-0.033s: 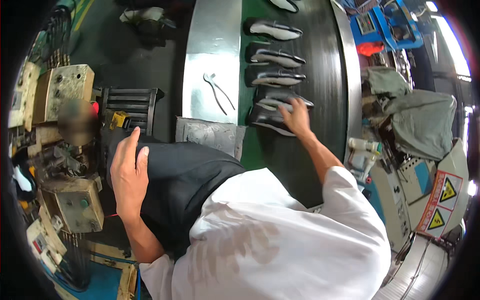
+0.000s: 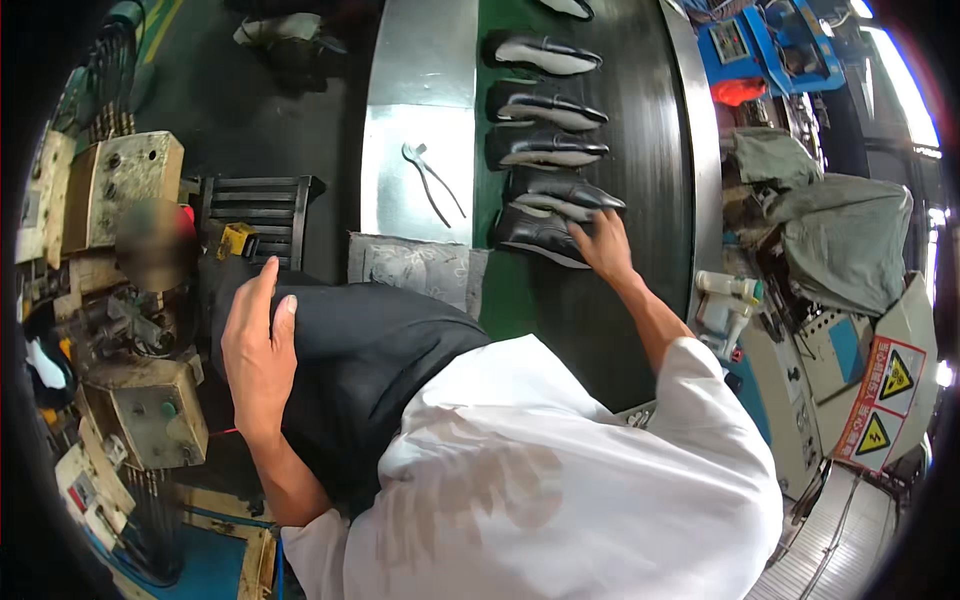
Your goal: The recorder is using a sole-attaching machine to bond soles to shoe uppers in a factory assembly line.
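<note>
My right hand (image 2: 607,246) has its fingers closed about the toe end of a black shoe (image 2: 560,186), which lies on its side with its pale sole turned toward me. Against that shoe rests the nearest black shoe (image 2: 540,236), close by my thumb; the fingers partly cover both toes. Farther up the belt lie more black shoes (image 2: 550,148) in a row, also on their sides. Above my dark-trousered thigh (image 2: 380,320) my left hand (image 2: 260,350) is held up, fingers stretched and thumb apart, with nothing in it.
A pair of pincers (image 2: 433,185) lies on the metal ledge (image 2: 415,50) left of the belt (image 2: 650,150). A patterned grey cloth (image 2: 420,270) covers the ledge's near end. Worn control boxes (image 2: 125,190) stand at left, beside a slatted dark rack (image 2: 285,210). Cloth-covered machinery (image 2: 850,240) lines the right.
My right hand has shifted slightly right and nearer to me, from the shoe's sole to its toe end. My left hand stays in place. The view has shifted slightly.
</note>
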The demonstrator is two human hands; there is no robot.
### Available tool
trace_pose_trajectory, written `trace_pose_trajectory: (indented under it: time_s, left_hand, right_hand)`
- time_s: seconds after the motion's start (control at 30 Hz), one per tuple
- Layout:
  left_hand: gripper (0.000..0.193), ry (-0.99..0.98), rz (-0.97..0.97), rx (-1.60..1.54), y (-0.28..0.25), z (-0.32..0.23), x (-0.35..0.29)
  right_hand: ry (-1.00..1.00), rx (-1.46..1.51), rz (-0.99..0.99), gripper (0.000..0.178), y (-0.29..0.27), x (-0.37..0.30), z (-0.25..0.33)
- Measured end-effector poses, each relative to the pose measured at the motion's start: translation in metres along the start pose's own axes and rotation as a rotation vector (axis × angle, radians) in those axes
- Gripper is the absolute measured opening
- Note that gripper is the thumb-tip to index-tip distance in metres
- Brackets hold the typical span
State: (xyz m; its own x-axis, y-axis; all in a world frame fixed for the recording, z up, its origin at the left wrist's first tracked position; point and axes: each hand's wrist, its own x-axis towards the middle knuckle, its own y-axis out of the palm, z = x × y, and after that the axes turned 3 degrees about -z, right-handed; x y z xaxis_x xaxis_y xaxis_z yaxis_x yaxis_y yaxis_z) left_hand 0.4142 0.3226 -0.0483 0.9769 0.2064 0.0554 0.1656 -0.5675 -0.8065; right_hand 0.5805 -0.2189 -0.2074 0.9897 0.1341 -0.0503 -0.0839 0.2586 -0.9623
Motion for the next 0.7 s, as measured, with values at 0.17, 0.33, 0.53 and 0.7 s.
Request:
trace_pose_trajectory:
  time_s: [0.17, 0.33, 0.53, 0.7]
  left_hand:
    - [0.042, -0.135, 0.054, -0.092, 0.040, 0.014, -0.018]
    - [0.041, -0.205, 0.109, -0.192, 0.061, 0.020, -0.044]
    - [0.039, -0.191, 0.060, -0.470, 0.084, 0.012, 0.001]
    - [0.047, -0.118, 0.000, -0.853, 0.103, -0.005, 0.046]
  right_hand:
    - [-0.213, -0.254, 0.069, 0.080, 0.017, -0.090, -0.082]
    - [0.045, -0.083, 0.331, 0.109, 0.036, -0.029, -0.038]
    - [0.084, 0.119, 0.380, 0.099, 0.035, -0.004, -0.008]
    - [0.169, 0.711, 0.385, 0.096, -0.001, 0.002, 0.125]
